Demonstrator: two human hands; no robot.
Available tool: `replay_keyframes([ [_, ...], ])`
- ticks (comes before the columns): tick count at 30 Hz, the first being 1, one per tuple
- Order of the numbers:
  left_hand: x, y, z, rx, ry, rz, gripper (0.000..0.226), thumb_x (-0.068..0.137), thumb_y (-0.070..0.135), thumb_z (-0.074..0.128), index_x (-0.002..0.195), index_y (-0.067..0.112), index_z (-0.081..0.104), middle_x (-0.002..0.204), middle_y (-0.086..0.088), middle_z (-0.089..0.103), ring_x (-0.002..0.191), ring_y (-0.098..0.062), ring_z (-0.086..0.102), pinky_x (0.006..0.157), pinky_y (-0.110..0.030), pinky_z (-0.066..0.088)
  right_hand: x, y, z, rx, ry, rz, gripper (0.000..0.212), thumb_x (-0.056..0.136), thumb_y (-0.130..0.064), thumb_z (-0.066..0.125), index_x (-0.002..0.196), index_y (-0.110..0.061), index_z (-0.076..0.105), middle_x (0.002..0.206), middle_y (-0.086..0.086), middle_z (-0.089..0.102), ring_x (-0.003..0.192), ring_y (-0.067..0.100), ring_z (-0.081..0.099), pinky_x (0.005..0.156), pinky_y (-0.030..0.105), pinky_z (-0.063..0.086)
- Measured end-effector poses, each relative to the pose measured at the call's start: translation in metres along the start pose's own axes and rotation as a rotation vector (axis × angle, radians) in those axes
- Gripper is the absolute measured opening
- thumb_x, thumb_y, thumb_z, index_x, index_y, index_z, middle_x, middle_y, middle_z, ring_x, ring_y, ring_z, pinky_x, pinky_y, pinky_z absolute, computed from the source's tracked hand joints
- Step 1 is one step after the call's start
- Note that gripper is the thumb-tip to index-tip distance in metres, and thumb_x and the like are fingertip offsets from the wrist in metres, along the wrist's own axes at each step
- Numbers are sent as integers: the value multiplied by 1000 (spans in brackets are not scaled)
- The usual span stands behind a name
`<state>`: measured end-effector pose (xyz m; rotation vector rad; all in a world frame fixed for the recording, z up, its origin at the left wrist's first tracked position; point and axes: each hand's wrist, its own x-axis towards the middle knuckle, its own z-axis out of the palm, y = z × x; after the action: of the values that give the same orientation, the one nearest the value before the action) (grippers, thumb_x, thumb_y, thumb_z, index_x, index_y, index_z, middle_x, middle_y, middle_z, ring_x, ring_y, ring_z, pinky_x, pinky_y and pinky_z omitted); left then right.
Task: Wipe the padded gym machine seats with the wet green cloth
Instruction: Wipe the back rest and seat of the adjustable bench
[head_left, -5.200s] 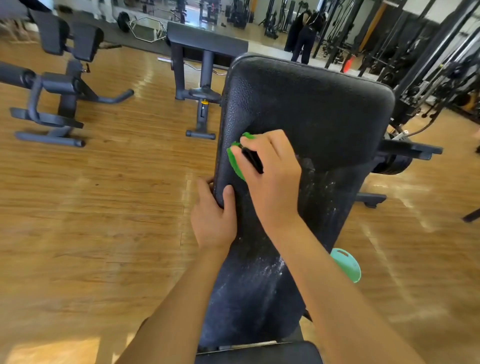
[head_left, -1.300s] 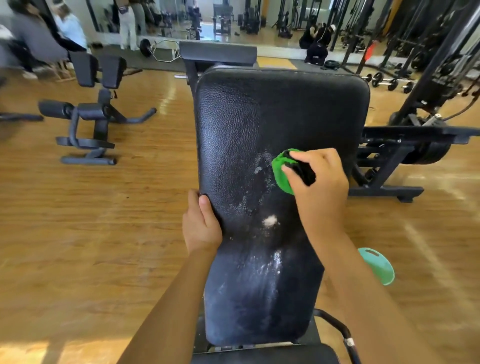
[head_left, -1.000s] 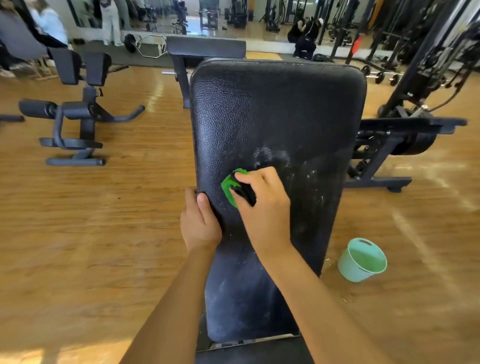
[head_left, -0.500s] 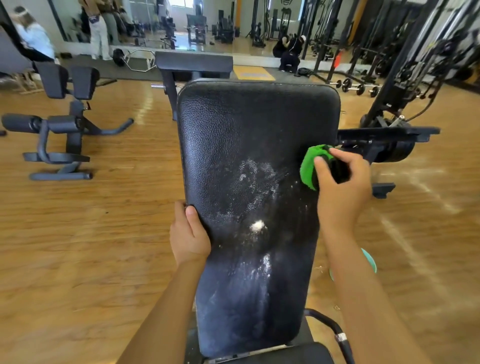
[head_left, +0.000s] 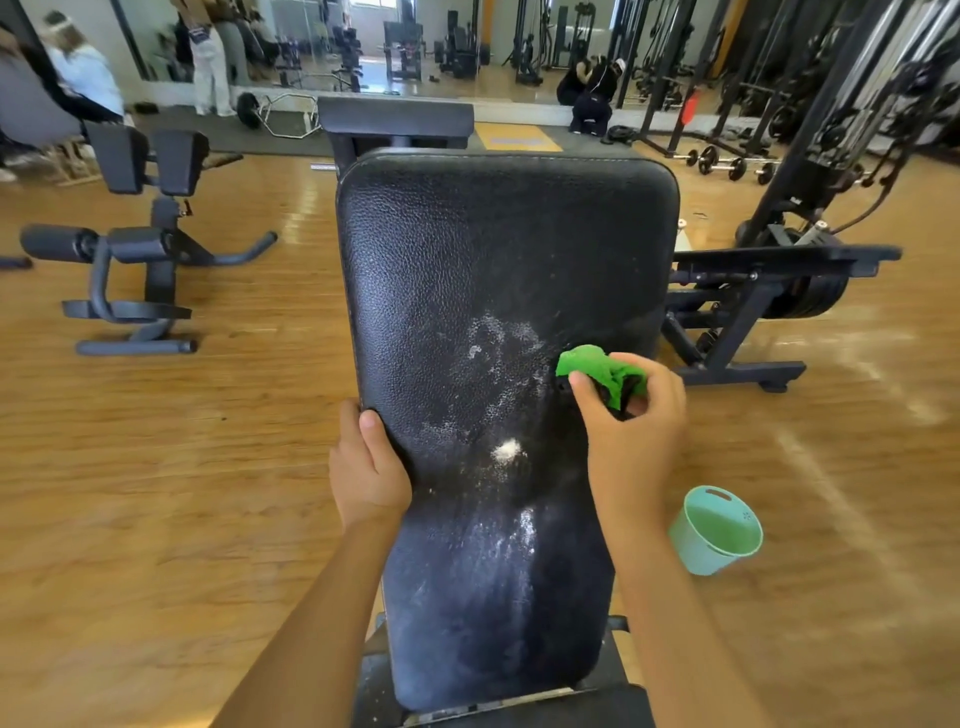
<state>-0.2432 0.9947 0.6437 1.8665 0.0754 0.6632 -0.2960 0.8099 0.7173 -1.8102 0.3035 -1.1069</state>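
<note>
A long black padded bench seat (head_left: 483, 270) fills the middle of the head view, with white speckled residue across its centre and lower part. My right hand (head_left: 631, 431) grips a bunched green cloth (head_left: 597, 366) and presses it on the pad near its right edge. My left hand (head_left: 366, 465) holds the pad's left edge, thumb lying on top of the padding.
A teal bucket (head_left: 719, 530) stands on the wood floor right of the bench. A black weight machine frame (head_left: 748, 312) sits behind it at right, another bench machine (head_left: 140, 244) at left. People stand by the mirrored back wall.
My right hand has swept the cloth back and forth across the pad, and from the right edge it has now come slightly inward and down. My left hand keeps its hold.
</note>
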Motion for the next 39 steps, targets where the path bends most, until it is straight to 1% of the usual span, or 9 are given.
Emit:
replay_keyframes([
  [7,0,2,-2,-14,-14,6,63,91,50,14,98,-1,50,65,10,42,53,-9,32,57,-41,18,23,-26,13,79,69,18,31,78,-13,77,106,-19,64,102,-6,65,96,12,62,85,31,52],
  [11,-1,4,-2,-25,-15,12,63,91,49,14,98,-1,50,66,15,41,56,1,37,56,-36,14,13,-42,29,111,47,-23,50,75,-9,80,117,-21,55,102,-3,65,95,9,63,85,21,50],
  [15,0,3,-2,-35,-3,35,62,92,48,15,100,-2,51,67,10,42,54,-10,31,56,-37,19,3,-38,29,104,-19,-48,55,72,-10,83,117,-18,52,97,-1,68,91,6,65,82,18,51],
  [21,-1,1,-1,-42,-22,16,62,91,51,14,100,0,49,69,1,45,58,-14,34,58,-42,28,-22,-25,28,-32,-280,-156,62,69,-8,84,111,-35,46,101,-1,66,95,14,64,83,25,52],
  [25,0,1,-2,-46,-15,15,62,92,50,15,98,-1,50,64,9,40,55,-9,31,58,-41,24,19,-34,19,-16,-22,-147,54,67,-5,80,102,-30,46,96,-2,61,87,19,60,80,31,50],
  [27,0,0,-1,-52,-17,36,57,93,47,16,98,1,49,66,0,46,58,-14,35,58,-42,26,36,-40,20,4,47,-144,47,69,-6,78,104,-18,48,99,-1,60,90,18,60,82,38,51],
  [29,1,-3,-1,-49,-17,51,54,94,46,16,97,3,49,67,-4,50,58,-19,39,57,-42,28,34,-43,27,37,46,-115,45,71,-7,79,106,-11,51,99,-4,60,91,13,60,84,33,51],
  [35,0,-4,0,-38,-14,45,46,93,48,15,92,12,44,64,13,43,53,-7,39,54,-38,17,12,-37,35,70,0,-84,38,70,-9,83,101,-13,61,90,-11,61,82,2,58,74,11,46],
  [39,0,-4,0,-47,0,43,57,92,48,16,96,2,49,66,11,42,57,-16,35,56,-36,15,-18,-33,44,-1,-167,-149,39,66,-8,84,98,-16,63,90,-5,66,81,10,61,74,14,46],
])
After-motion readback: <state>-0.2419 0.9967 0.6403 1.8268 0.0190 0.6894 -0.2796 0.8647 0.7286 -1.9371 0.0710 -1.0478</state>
